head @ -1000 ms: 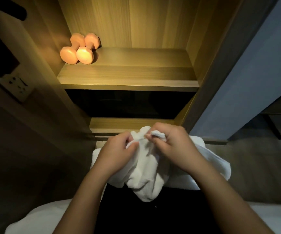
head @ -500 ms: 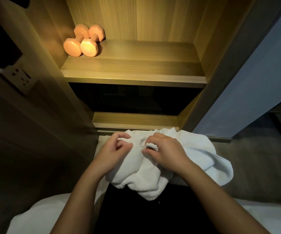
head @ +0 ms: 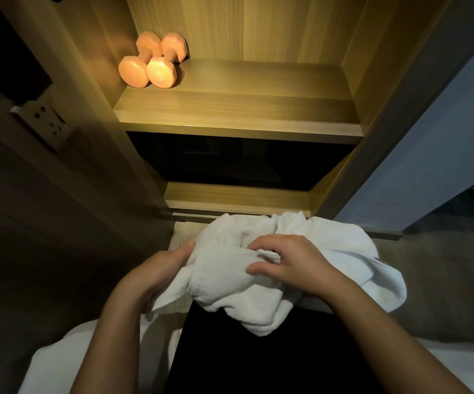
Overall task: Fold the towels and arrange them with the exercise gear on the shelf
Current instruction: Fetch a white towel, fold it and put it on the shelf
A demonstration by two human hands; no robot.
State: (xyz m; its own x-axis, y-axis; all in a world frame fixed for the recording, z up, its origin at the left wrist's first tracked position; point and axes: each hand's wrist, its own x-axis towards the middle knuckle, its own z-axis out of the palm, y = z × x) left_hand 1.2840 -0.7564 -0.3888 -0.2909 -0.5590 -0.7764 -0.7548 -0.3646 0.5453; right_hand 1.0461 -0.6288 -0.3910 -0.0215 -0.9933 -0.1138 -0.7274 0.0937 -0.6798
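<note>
Down low, just in front of the wooden shelf unit: a crumpled white towel [head: 261, 282], bunched over dark fabric [head: 258, 362] and trailing off to the right. Gripped at its left edge by the left hand [head: 162, 268], thumb on top, fingers tucked beneath and out of sight. Pinched near the middle by the right hand [head: 290, 263], curled fingers closed on a small fold, thumb laid out against the cloth. Not yet folded, not on any shelf. Higher up, on the lit upper shelf [head: 244, 109], two orange dumbbells [head: 159, 72] side by side and touching, pushed into the back left corner, round ends facing out. Below that, a dark recess and a lower shelf [head: 236, 194] just beyond the towel. On the left wall, a socket plate [head: 45, 120]. At the bottom left, white bedding [head: 59, 362]
</note>
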